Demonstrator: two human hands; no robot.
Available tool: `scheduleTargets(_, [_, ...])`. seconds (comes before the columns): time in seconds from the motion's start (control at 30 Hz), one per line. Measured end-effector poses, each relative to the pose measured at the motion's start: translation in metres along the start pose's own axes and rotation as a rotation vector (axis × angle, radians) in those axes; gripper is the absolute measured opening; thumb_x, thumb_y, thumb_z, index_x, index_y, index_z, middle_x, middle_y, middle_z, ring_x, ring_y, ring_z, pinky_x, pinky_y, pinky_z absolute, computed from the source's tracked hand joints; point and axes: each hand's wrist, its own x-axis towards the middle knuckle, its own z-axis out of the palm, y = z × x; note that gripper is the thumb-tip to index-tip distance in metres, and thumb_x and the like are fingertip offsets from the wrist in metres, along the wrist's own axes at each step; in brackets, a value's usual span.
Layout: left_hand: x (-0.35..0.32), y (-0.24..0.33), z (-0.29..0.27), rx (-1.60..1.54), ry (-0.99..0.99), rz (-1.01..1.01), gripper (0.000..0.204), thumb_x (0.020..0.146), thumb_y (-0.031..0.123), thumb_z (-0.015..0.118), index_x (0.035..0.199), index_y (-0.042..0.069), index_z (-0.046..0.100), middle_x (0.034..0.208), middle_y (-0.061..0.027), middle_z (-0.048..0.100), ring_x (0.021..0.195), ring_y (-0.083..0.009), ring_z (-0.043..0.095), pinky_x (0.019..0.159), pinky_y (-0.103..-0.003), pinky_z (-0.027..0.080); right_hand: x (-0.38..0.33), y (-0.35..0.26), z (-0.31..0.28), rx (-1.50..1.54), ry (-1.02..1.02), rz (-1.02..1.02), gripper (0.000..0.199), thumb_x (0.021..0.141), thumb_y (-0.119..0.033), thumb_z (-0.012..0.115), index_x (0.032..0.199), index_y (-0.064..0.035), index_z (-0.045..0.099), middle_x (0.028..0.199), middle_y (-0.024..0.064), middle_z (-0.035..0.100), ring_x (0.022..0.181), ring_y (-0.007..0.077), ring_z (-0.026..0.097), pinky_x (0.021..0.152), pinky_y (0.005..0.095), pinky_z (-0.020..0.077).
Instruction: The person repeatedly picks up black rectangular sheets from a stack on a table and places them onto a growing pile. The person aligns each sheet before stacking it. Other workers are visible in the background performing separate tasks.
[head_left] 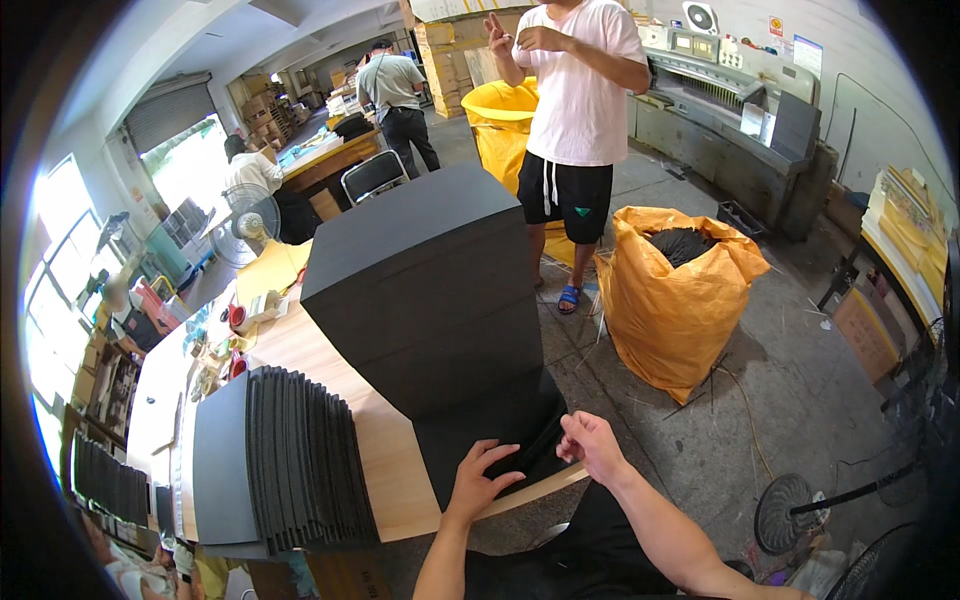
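Note:
A tall stack of black sheets (430,290) stands on the wooden table in front of me. At its near foot lie darker, slightly curled black sheets (535,440). My left hand (482,482) rests on these near sheets, thumb and fingers apart. My right hand (592,448) is at their right edge, by the table's corner, with its fingers curled together. Whether a sheet is pinched between those fingertips cannot be made out. To the left, a row of black folded panels (300,460) leans in a fanned pile.
The pale wooden table (385,450) holds tape rolls and small items farther left. An orange sack (680,300) with black scraps stands on the floor at right. Beyond the stack stands a person (575,90) in a pink shirt. A fan (785,512) is at lower right.

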Motion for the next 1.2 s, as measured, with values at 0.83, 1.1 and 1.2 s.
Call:
scheduleTargets(0.83, [-0.002, 0.002, 0.004, 0.136, -0.033, 0.048, 0.053, 0.074, 0.027, 0.098, 0.124, 0.021, 0.079, 0.135, -0.0195, 0.063, 0.125, -0.0386, 0.065, 0.100, -0.045, 0.057, 0.008, -0.002, -0.004, 0.159, -0.113, 0.077, 0.032, 0.108, -0.023, 0.066, 0.079, -0.0102, 0.060, 0.076, 0.0040, 0.067, 0.073, 0.0164, 0.072, 0.065, 0.0287, 0.0530])
scheduleTargets(1.1, [-0.002, 0.000, 0.004, 0.071, -0.012, -0.011, 0.055, 0.075, 0.022, 0.097, 0.127, 0.019, 0.078, 0.130, -0.0180, 0.065, 0.123, -0.0368, 0.066, 0.100, -0.042, 0.056, -0.011, 0.006, -0.017, -0.422, 0.297, -0.143, 0.038, 0.107, -0.034, 0.066, 0.081, -0.0070, 0.058, 0.079, 0.0109, 0.067, 0.072, 0.0225, 0.067, 0.064, 0.0358, 0.0507])
scheduleTargets(1.2, [-0.002, 0.003, 0.003, 0.072, 0.017, -0.007, 0.055, 0.075, 0.022, 0.097, 0.127, 0.020, 0.079, 0.127, -0.0177, 0.067, 0.118, -0.0353, 0.068, 0.099, -0.040, 0.057, -0.039, 0.020, -0.016, -1.132, 0.445, -0.526, 0.025, 0.095, -0.029, 0.071, 0.088, -0.0057, 0.064, 0.100, 0.0144, 0.070, 0.097, 0.0356, 0.068, 0.088, 0.0491, 0.0523])
